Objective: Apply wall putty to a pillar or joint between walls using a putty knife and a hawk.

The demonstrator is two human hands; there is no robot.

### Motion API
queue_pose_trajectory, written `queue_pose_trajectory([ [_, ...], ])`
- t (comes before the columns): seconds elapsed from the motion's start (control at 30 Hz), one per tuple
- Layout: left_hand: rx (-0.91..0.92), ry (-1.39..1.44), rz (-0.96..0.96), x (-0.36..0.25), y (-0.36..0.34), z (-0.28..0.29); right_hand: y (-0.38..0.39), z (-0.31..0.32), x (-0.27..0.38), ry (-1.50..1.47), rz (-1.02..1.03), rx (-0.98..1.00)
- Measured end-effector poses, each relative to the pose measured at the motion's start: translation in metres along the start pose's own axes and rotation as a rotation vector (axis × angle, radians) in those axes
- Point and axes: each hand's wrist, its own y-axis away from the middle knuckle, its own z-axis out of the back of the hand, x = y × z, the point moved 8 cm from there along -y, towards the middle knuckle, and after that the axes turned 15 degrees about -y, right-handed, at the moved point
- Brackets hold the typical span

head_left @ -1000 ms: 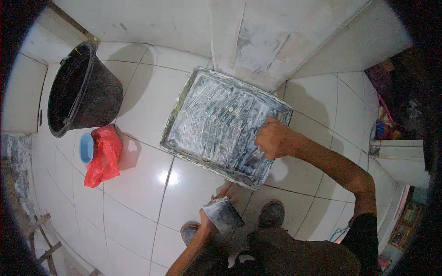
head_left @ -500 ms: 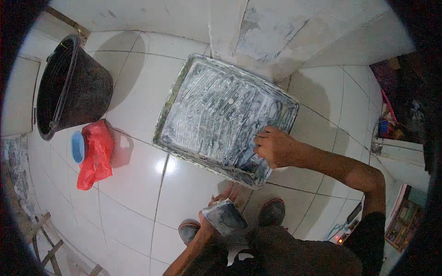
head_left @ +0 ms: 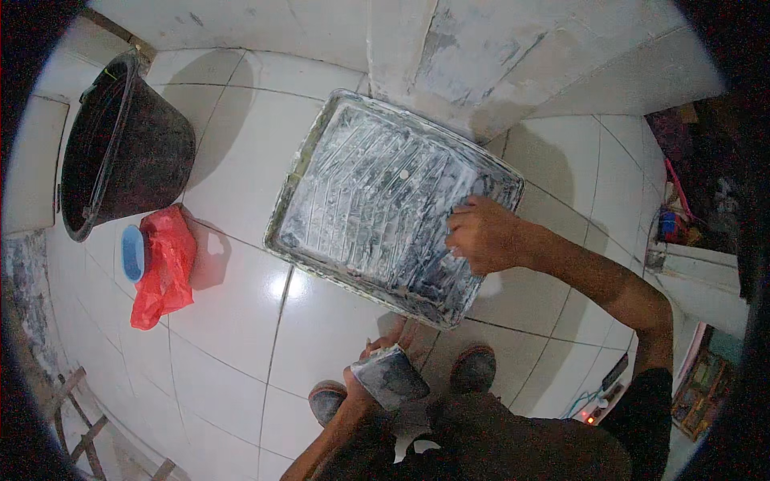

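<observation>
A paint tray, ribbed and smeared with whitish-grey paste, lies tilted on the floor in front of me. My right hand is over its right part, fingers curled down against the smeared surface. Whatever the fingers pinch, if anything, is hidden under them. Low in the middle, between my shoes, my left hand is closed around a dark rectangular piece with a flat face and whitish paste along its upper edge. The left fingers are partly hidden behind that piece.
At the left a large black bucket lies on its side. Near it are a blue oval cup and a crumpled red plastic bag. A power strip with cables lies at lower right. A patchy wall rises behind the tray.
My right hand has moved slightly up and away from me across the tray's right part. My left hand keeps its hold on the dark piece, almost unmoved.
</observation>
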Motion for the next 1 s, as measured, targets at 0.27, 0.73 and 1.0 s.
queue_pose_trajectory([
  [0.27,0.11,0.097,0.007,0.003,0.001,0.008,0.005,-0.04,-0.005,0.077,-0.033,0.124],
  [0.73,0.208,-0.047,-0.077,0.003,0.002,0.01,0.004,-0.017,-0.001,0.085,-0.141,0.193],
  [1.0,0.18,-0.167,-0.146,-0.004,0.013,0.016,0.038,-0.023,0.056,0.149,-0.314,0.316],
])
